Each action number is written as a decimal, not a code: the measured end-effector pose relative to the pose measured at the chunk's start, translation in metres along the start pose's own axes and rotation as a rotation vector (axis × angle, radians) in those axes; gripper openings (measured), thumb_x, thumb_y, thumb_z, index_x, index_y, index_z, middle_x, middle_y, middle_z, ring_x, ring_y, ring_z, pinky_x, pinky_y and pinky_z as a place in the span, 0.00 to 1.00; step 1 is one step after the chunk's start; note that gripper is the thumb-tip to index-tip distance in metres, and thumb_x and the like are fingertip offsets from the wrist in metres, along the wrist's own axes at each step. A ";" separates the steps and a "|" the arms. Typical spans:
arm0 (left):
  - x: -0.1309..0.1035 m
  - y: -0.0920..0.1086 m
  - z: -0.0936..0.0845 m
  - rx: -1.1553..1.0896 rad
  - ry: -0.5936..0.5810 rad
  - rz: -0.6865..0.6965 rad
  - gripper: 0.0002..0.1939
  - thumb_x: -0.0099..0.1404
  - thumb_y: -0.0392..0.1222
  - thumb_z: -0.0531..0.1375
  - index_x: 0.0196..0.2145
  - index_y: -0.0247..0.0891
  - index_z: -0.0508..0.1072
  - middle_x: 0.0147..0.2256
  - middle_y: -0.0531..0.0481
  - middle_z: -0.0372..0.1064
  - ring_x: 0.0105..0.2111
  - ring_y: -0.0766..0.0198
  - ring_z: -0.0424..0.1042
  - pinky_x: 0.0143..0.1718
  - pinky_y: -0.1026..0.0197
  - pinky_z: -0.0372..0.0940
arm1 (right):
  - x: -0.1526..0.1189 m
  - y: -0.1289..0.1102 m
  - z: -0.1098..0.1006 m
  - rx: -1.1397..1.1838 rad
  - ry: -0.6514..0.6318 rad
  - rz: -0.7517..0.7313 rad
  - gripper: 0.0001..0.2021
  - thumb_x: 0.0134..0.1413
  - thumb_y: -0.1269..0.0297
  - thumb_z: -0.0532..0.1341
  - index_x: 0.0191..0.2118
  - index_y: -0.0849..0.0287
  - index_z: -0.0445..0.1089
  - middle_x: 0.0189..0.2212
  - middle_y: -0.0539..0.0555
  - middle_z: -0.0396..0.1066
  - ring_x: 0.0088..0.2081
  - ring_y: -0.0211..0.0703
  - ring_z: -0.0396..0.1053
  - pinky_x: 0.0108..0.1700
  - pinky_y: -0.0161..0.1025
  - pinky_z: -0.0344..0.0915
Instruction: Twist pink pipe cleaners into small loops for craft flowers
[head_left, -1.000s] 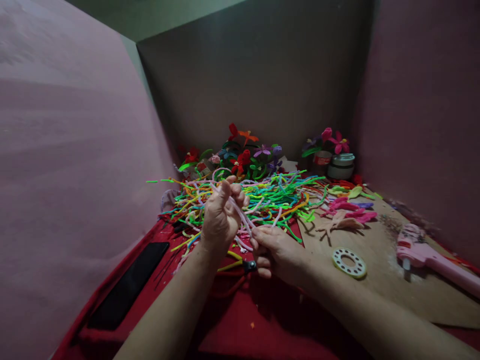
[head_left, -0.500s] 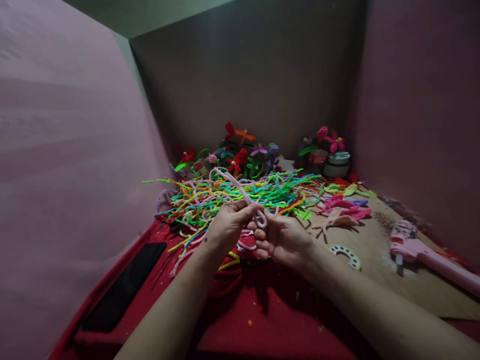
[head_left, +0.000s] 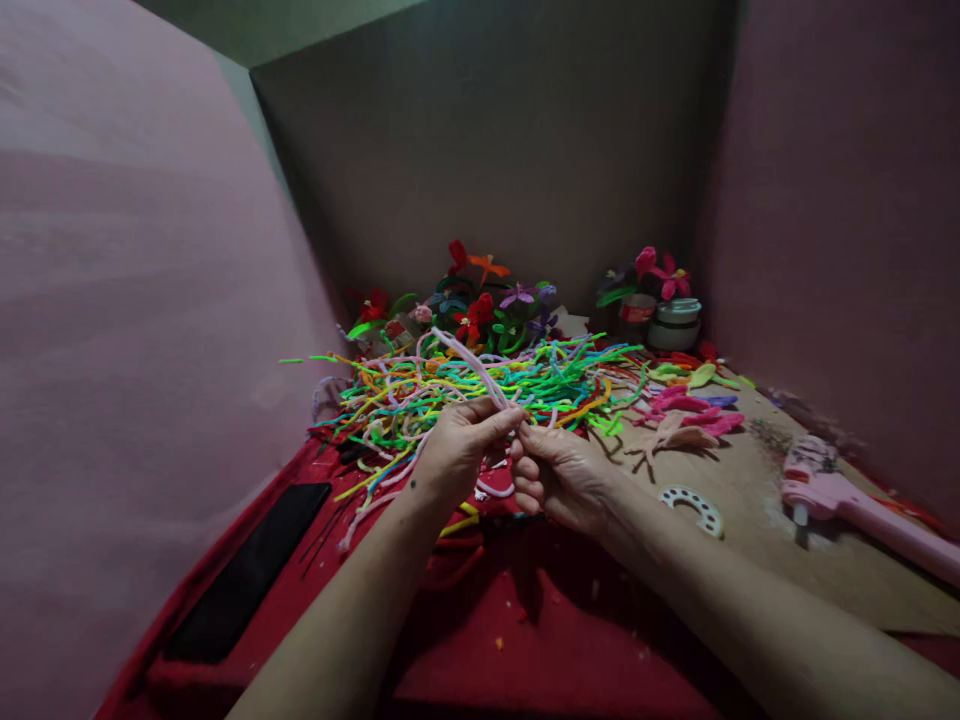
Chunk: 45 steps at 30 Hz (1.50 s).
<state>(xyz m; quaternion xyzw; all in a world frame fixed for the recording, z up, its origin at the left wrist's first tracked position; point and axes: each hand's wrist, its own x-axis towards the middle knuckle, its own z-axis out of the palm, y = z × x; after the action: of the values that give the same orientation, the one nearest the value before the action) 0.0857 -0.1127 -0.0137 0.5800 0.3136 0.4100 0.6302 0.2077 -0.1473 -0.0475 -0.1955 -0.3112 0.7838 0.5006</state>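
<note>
Over red cloth point(head_left: 570, 640), between pinkish walls point(head_left: 135, 300), hands point(head_left: 519, 455) pinching pale pink stems point(head_left: 472, 362)

Can't read any lettering, brand, number or sign. Can make out a red label point(head_left: 637, 313) on the small container point(head_left: 634, 332) beside the lidded jar point(head_left: 675, 326), and a red patch point(head_left: 397, 329) among the flowers point(head_left: 474, 318), both too small and dim to decipher.
</note>
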 end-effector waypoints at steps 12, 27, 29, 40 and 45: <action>0.002 -0.002 -0.002 0.030 0.075 0.038 0.11 0.49 0.41 0.64 0.28 0.31 0.72 0.19 0.53 0.64 0.16 0.74 0.62 0.18 0.71 0.55 | -0.001 -0.004 -0.003 -0.332 0.047 -0.170 0.12 0.46 0.59 0.61 0.24 0.65 0.66 0.18 0.51 0.70 0.15 0.34 0.65 0.20 0.34 0.64; 0.006 -0.004 -0.008 0.010 0.123 0.027 0.11 0.51 0.42 0.63 0.23 0.31 0.68 0.15 0.57 0.57 0.13 0.78 0.54 0.14 0.72 0.47 | -0.004 -0.010 0.007 -0.503 0.252 -0.212 0.10 0.38 0.62 0.64 0.24 0.65 0.70 0.19 0.53 0.71 0.20 0.34 0.66 0.27 0.33 0.62; 0.006 -0.007 -0.008 0.032 0.083 0.022 0.11 0.52 0.43 0.62 0.24 0.31 0.68 0.16 0.55 0.60 0.14 0.76 0.58 0.15 0.71 0.50 | -0.004 -0.009 0.005 -0.467 0.246 -0.241 0.10 0.38 0.61 0.64 0.22 0.65 0.69 0.19 0.53 0.71 0.19 0.33 0.64 0.26 0.33 0.61; 0.004 -0.010 0.000 0.016 0.049 -0.038 0.12 0.51 0.44 0.62 0.26 0.30 0.70 0.17 0.51 0.66 0.15 0.69 0.65 0.18 0.66 0.60 | 0.000 -0.004 0.000 -0.375 0.266 -0.271 0.09 0.39 0.64 0.63 0.20 0.65 0.69 0.17 0.52 0.69 0.19 0.33 0.63 0.25 0.33 0.59; 0.004 -0.007 0.002 0.171 0.163 0.026 0.13 0.50 0.45 0.62 0.23 0.31 0.69 0.15 0.55 0.61 0.13 0.76 0.56 0.13 0.71 0.49 | 0.001 -0.004 -0.003 -0.402 0.311 -0.296 0.10 0.41 0.61 0.62 0.20 0.64 0.67 0.16 0.51 0.68 0.18 0.32 0.61 0.24 0.32 0.58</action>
<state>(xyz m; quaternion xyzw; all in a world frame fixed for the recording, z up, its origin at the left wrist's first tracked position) 0.0899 -0.1103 -0.0198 0.6006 0.3900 0.4358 0.5452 0.2117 -0.1447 -0.0465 -0.3610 -0.4048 0.5854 0.6025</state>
